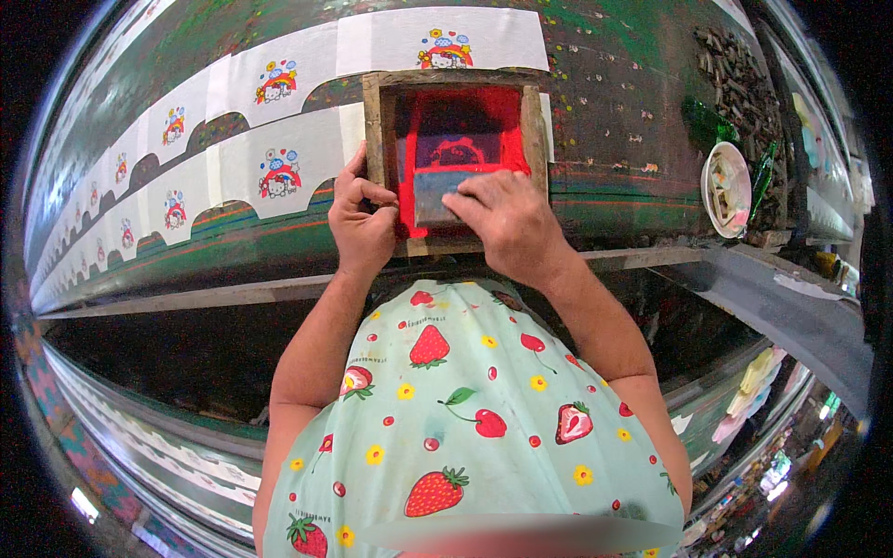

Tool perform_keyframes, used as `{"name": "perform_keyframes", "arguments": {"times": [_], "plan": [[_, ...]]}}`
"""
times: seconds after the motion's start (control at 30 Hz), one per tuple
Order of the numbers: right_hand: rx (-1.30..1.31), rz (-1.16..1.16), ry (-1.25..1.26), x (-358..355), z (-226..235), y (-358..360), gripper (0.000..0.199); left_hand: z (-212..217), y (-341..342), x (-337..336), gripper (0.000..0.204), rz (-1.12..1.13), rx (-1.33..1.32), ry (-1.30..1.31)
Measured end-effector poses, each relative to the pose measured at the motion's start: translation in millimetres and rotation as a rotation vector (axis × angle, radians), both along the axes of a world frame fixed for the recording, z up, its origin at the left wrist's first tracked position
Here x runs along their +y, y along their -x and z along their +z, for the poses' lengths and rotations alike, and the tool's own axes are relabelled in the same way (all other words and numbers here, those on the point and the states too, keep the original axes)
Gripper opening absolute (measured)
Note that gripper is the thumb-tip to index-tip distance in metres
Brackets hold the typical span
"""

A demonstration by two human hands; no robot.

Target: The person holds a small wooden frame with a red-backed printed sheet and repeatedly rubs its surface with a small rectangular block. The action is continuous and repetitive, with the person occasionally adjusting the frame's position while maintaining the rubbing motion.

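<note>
A wooden-framed printing screen (374, 121) lies on the long green table, with red ink (479, 97) smeared around its mesh. Part of a line design shows through the middle of the mesh. My left hand (363, 223) grips the left side of the frame, its index finger stretched along the wood and the other fingers curled. Inside the frame my right hand (516, 223) is closed on a flat grey squeegee (435, 197), which lies across the near half of the mesh. The fingertips under that hand are partly hidden. White fabric extends out from beneath the screen.
Two rows of white fabric pieces (321, 88) with colourful cartoon prints run off to the left. At the right stand a white bowl (726, 190), green glass bottles (764, 183) and a heap of small dark pieces (739, 79). A ledge (214, 296) edges the table.
</note>
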State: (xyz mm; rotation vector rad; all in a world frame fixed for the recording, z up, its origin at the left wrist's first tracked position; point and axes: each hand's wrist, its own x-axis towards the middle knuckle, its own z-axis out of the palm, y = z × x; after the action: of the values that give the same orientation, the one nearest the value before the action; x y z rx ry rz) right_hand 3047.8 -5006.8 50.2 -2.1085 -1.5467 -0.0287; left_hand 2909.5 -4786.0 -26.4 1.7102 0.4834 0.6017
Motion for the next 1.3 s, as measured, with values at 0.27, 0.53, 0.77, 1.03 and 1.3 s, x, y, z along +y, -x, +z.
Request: {"name": "perform_keyframes", "arguments": {"times": [0.27, 0.53, 0.77, 1.03, 1.3], "plan": [[0.150, 0.032, 0.024, -27, 1, 31, 0.033, 4, -3, 0, 0.014, 0.025, 0.019, 0.061], [0.284, -0.519, -0.191, -68, -19, 20, 0.055, 0, -3, 4, 0.016, 0.022, 0.007, 0.002], [0.818, -0.611, -0.275, -87, -27, 35, 0.061, 28, 1, -10, 0.021, 0.005, -0.098, -0.104], [0.605, -0.225, -0.394, -51, 6, 52, 0.058, 72, 65, 41, 0.025, 0.112, -0.227, 0.151], [0.970, 0.200, -0.542, 21, 11, 81, 0.060, 103, 181, 74, 0.032, 0.308, -0.133, 0.064]]}}
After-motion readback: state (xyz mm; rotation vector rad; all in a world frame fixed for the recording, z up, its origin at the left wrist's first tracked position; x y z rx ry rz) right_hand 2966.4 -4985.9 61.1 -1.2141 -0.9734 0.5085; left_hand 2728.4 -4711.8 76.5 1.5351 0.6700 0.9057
